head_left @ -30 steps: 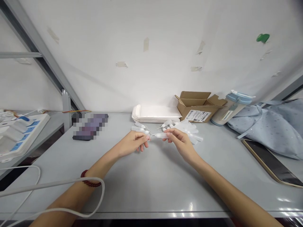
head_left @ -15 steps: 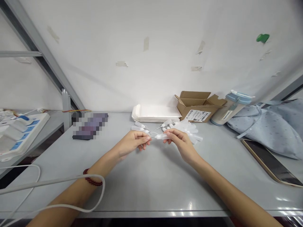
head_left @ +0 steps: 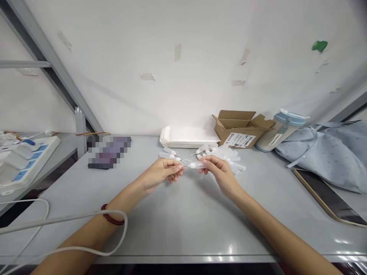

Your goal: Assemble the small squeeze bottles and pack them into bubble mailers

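My right hand [head_left: 216, 167] pinches a small translucent white squeeze bottle [head_left: 196, 165] by its body, its narrow tip pointing left. At that tip, my left hand [head_left: 169, 170] is closed, thumb against forefinger; what lies between them is too small to make out. A thin white loop [head_left: 187, 160] arches between the two hands. Behind my right hand lies a pile of similar bottles [head_left: 229, 154], and a few more small bottles [head_left: 168, 152] lie just beyond my left hand.
A white stack of flat packets [head_left: 192, 135] stands against the wall, beside an open cardboard box [head_left: 239, 131]. A tumbler [head_left: 279, 131], a cloth bag [head_left: 323, 152] and a phone [head_left: 329, 196] are on the right. A white cable [head_left: 71, 219] crosses over my left forearm.
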Demonstrator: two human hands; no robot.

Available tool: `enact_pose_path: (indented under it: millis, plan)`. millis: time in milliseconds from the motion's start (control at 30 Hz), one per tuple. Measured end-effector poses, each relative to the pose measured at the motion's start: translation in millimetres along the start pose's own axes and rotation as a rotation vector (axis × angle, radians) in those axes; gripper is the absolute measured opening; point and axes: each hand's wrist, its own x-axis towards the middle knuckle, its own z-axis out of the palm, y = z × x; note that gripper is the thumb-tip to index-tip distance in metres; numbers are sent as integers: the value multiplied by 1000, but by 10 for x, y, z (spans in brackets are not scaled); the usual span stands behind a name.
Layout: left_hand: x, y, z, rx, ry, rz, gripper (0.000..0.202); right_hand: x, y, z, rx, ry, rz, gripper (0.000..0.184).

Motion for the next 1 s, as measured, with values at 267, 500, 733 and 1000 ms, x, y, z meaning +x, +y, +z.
enact_pose_path:
  millis: [267, 500, 733, 1000]
  plan:
    - [-9, -2, 7, -18, -9, -6, 26, 5, 3, 6, 6, -10, -8, 26]
    - [-14, 40, 34, -35, -4, -11, 27, -3, 23, 8, 17, -7, -26, 25]
    - [-18, 24, 24, -32, -4, -7, 26, -7, -4, 22, -27, 4, -16, 28]
    - [-17, 23, 33, 9, 22, -9, 29, -29, -41, 32, -127, 25, -16, 29]
